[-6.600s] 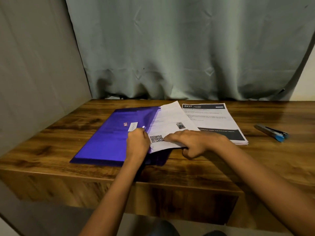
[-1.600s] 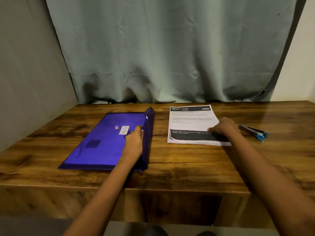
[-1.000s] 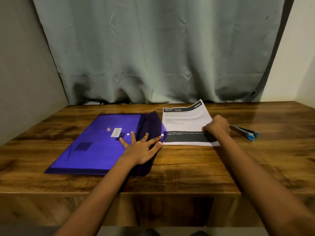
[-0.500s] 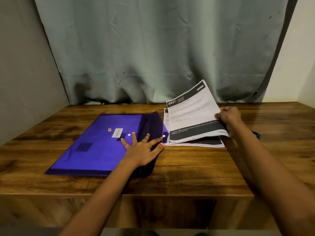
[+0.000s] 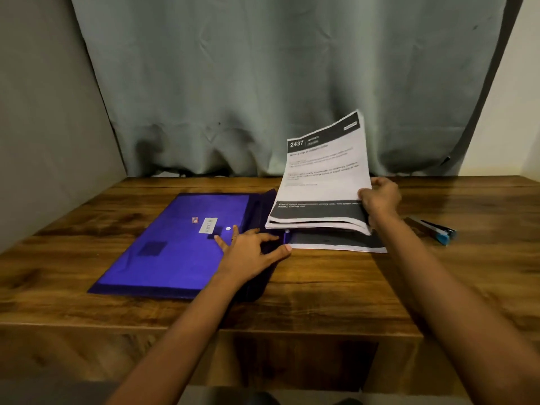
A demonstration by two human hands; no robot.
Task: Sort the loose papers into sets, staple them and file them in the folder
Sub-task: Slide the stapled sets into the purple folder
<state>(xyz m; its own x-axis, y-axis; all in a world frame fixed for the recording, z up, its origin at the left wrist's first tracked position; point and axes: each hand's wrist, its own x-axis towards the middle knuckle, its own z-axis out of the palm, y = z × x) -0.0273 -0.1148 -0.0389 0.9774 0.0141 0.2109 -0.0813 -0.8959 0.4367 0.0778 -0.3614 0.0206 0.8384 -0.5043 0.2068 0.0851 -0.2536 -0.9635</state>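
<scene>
The folder (image 5: pixel 181 244) lies left of centre on the table (image 5: pixel 321 293). The paper stack (image 5: pixel 336 243) lies just right of it, under the lifted sheets (image 5: pixel 324 176), and the stapler (image 5: pixel 432 229) lies nearer the right edge.

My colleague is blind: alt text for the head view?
Right hand holds a set of printed papers tilted up over sheets on a wooden table; left hand rests flat on a purple folder. A stapler lies at right.

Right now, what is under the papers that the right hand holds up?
Another printed sheet lies flat on the table, its dark band showing. The lifted papers hide its upper part and any sheets below.
</scene>
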